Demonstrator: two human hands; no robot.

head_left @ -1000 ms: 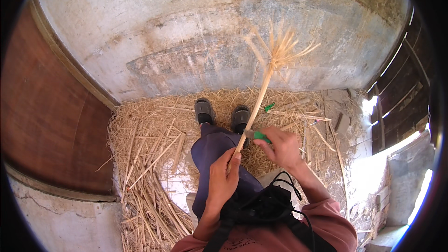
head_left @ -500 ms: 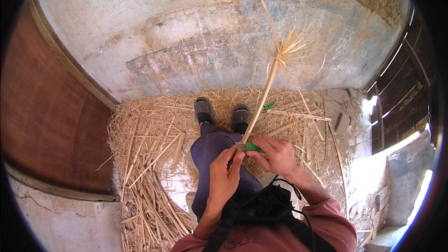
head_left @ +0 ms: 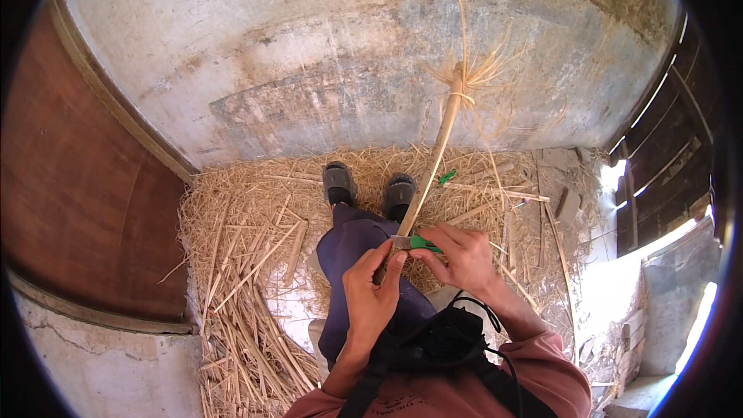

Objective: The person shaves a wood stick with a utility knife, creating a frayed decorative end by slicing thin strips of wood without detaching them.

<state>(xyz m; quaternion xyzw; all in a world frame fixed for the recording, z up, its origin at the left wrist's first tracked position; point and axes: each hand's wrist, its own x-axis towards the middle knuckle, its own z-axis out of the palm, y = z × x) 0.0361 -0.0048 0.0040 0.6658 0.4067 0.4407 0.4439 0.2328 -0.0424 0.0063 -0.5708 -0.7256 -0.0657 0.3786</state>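
My left hand (head_left: pixel 370 285) pinches the near end of a long pale bamboo strip (head_left: pixel 439 147) between thumb and fingers, above my lap. The strip slants away toward the wall, and thin curled shavings (head_left: pixel 481 73) fan out round its far end. In my right hand (head_left: pixel 466 262) is a knife with a green handle (head_left: pixel 422 243). Its short blade lies across the strip close to my left fingertips. My two thumbs are almost side by side below the blade.
Shavings (head_left: pixel 248 186) cover the floor round my sandalled feet. Split strips (head_left: pixel 251 340) lie heaped at the lower left. A small green object (head_left: pixel 446 176) rests right of my feet. A stained wall (head_left: pixel 325 70) stands ahead, a brown wooden panel (head_left: pixel 101 178) at left, dark boards (head_left: pixel 673 139) at right.
The bamboo strip has turned about its length, now showing a broader face, and its frayed far end has shifted slightly up. Both hands and the knife have stayed nearly in place.
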